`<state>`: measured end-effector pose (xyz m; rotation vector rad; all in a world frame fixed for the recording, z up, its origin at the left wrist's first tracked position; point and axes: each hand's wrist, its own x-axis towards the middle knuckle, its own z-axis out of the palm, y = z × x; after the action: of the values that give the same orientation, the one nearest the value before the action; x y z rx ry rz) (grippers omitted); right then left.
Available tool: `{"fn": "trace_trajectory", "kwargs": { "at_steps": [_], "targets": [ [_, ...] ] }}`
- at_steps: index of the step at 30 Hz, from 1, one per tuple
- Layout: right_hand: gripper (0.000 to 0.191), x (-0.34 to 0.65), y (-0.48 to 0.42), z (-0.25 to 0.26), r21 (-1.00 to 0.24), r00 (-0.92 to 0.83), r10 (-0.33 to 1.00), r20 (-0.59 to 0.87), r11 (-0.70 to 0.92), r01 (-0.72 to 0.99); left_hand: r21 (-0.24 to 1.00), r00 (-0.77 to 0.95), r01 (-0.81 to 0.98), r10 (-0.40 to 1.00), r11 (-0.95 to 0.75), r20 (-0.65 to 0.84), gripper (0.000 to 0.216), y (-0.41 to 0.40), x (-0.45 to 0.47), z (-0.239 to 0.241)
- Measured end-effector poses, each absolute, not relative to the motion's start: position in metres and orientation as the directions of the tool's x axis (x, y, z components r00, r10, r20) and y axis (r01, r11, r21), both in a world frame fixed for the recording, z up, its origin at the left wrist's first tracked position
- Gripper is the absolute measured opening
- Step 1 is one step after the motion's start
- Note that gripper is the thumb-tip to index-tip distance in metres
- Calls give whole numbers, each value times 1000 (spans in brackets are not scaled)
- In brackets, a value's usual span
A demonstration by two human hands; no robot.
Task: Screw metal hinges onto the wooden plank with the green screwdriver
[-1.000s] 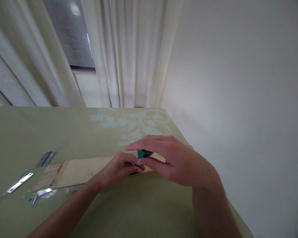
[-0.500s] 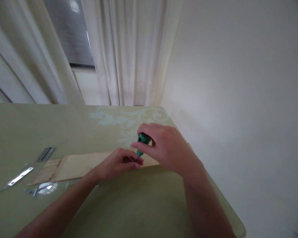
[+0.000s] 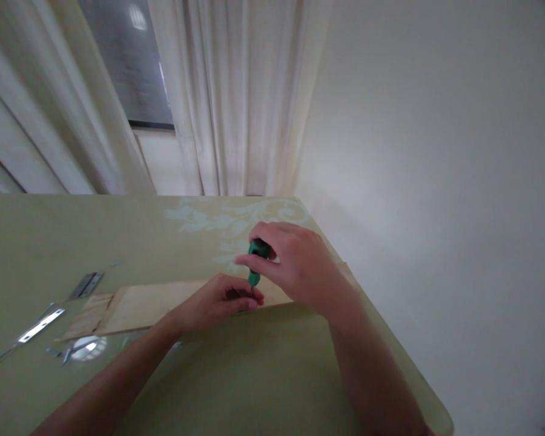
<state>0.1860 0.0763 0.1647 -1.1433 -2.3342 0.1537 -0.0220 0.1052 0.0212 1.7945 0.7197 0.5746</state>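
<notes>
My right hand [image 3: 295,266] is closed round the green and black handle of a screwdriver [image 3: 257,257], which stands nearly upright with its shaft pointing down. Below it lies a pale wooden board [image 3: 157,300], stretched sideways across the table. My left hand [image 3: 222,301] rests at the board's near edge, its fingers pinched together around the screwdriver's lower end. Whatever sits at the screwdriver's tip is hidden by those fingers. Part of the board is covered by both hands.
Left of the board lie a dark metal hinge [image 3: 87,284], a shiny metal strip with holes [image 3: 40,325] beside a thin rod, and several small metal pieces [image 3: 66,354]. The green table [image 3: 236,375] ends at a slanting right edge by the wall. Curtains [image 3: 236,97] hang behind.
My right hand and the screwdriver handle have turned slightly and shifted a little to the left. My left hand stays almost in place. The view has moved slightly.
</notes>
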Motion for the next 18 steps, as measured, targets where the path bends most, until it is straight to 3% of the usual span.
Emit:
{"fn": "trace_trajectory", "kwargs": {
  "at_steps": [2, 4, 6, 8, 10, 12, 15, 18],
  "targets": [
    [33, 175, 77, 158, -228, -429, 774, 465, 573, 787, 941, 696, 203, 716, -269, 54, 28, 106, -22, 18],
    [28, 175, 73, 158, -213, -471, 749, 466, 612, 762, 925, 702, 200, 706, -322, 94, 30, 107, -23, 16],
    [23, 185, 68, 164, -291, -585, 703, 404, 705, 646, 916, 715, 193, 689, -352, 114, 32, 108, -23, 17],
    [32, 197, 65, 170, -406, -722, 615, 316, 776, 483, 916, 735, 195, 671, -350, 100, 32, 108, -23, 20],
    [31, 201, 67, 171, -451, -763, 576, 293, 787, 421, 921, 740, 205, 668, -331, 75, 30, 107, -22, 22],
    [17, 194, 73, 165, -397, -662, 661, 352, 747, 534, 928, 724, 211, 687, -308, 63, 28, 107, -21, 22],
    [35, 175, 81, 152, -297, -458, 762, 458, 616, 729, 938, 703, 202, 709, -281, 61, 28, 108, -21, 18],
    [32, 172, 81, 149, -304, -480, 742, 468, 646, 701, 934, 702, 198, 708, -299, 78, 29, 109, -22, 16]
  ]
}}
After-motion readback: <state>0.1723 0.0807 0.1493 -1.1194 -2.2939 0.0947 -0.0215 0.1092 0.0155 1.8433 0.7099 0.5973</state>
